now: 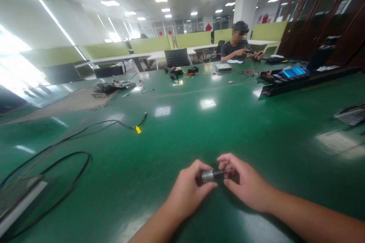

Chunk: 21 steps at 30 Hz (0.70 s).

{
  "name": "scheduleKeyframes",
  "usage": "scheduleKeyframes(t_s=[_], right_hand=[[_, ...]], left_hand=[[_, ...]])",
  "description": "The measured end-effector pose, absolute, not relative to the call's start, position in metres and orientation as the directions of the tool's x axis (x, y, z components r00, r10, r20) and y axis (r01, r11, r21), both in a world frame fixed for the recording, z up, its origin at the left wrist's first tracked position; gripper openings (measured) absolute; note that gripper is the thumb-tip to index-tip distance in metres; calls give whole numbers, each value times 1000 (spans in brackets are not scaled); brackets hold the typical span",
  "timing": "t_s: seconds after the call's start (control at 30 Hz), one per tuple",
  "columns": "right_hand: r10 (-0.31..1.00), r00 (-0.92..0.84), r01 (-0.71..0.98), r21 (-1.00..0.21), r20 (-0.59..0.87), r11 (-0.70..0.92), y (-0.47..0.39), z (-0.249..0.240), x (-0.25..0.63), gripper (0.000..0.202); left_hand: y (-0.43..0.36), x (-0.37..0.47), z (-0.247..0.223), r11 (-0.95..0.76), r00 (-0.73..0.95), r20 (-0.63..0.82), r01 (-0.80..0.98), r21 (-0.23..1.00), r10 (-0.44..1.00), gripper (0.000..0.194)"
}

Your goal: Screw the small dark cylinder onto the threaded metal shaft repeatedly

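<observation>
My left hand [190,184] is closed round a small silver cylinder with a dark, narrow shaft [209,175], held level just above the table in front of me. The shaft points right, into the curled fingers of my right hand [246,182]. Those fingers appear to grip its thin end, with the thumb below. Part of the cylinder's left end is hidden in my left palm. Its exact kind is too blurred to tell.
Black cables [85,155] with a yellow tag [138,129] lie on the green table [182,136] at left. Small black parts [173,71], a pale box [223,67] and a long black frame [302,82] are farther back. Across the table sits a person [229,50] handling a dark object.
</observation>
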State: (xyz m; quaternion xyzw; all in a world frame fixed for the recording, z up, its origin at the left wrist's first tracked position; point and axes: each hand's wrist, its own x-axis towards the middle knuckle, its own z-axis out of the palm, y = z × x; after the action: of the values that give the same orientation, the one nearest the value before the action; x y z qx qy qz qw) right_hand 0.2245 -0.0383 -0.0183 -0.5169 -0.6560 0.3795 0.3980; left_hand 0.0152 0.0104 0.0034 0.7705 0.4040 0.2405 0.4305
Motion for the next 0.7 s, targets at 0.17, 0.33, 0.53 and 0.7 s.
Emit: scheduleKeyframes(t_s=[0.17, 0.33, 0.53, 0.7], right_hand=[[981, -145, 456, -872, 126, 179, -41, -20, 224, 52], [978, -166, 442, -878, 123, 185, -42, -14, 223, 50], [978, -179, 423, -890, 105, 173, -41, -7, 223, 42], [967, -195, 417, -878, 164, 234, -41, -4, 223, 37]], left_hand=[[12, 17, 3, -307, 530, 37, 432, 848, 847, 22], [8, 17, 8, -355, 553, 64, 437, 827, 830, 23], [6, 16, 11, -355, 579, 40, 441, 824, 814, 23], [6, 15, 15, -386, 641, 35, 416, 823, 766, 20]])
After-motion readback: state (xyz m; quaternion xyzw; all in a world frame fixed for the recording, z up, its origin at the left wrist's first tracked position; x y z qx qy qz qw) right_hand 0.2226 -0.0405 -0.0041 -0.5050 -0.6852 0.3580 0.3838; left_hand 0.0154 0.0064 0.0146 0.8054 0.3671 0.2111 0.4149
